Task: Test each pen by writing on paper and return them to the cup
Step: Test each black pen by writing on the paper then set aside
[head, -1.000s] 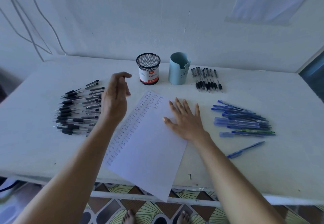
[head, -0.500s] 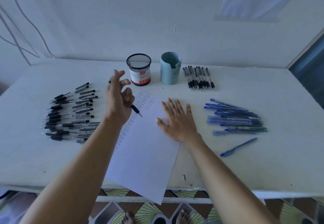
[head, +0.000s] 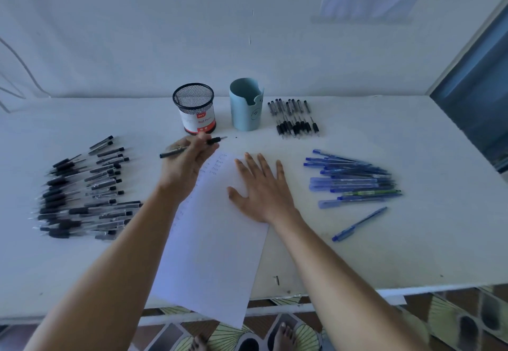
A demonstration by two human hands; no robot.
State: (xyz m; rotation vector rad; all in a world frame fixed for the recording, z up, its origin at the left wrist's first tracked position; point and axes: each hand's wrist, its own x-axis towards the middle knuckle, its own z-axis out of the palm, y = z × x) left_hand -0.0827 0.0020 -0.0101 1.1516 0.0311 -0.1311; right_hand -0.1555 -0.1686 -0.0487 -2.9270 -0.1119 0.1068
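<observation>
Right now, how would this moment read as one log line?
left hand: holding black pen | right hand: flat on paper | mesh cup: empty

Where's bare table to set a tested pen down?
Free: the near-right table, in front of the blue pens, and the near-left corner in front of the black pens. Crowded: mid-left, mid-right, and the back by both cups.

two cups [head: 193, 108], one paper sheet [head: 214, 249], three pen piles [head: 82, 191]
</observation>
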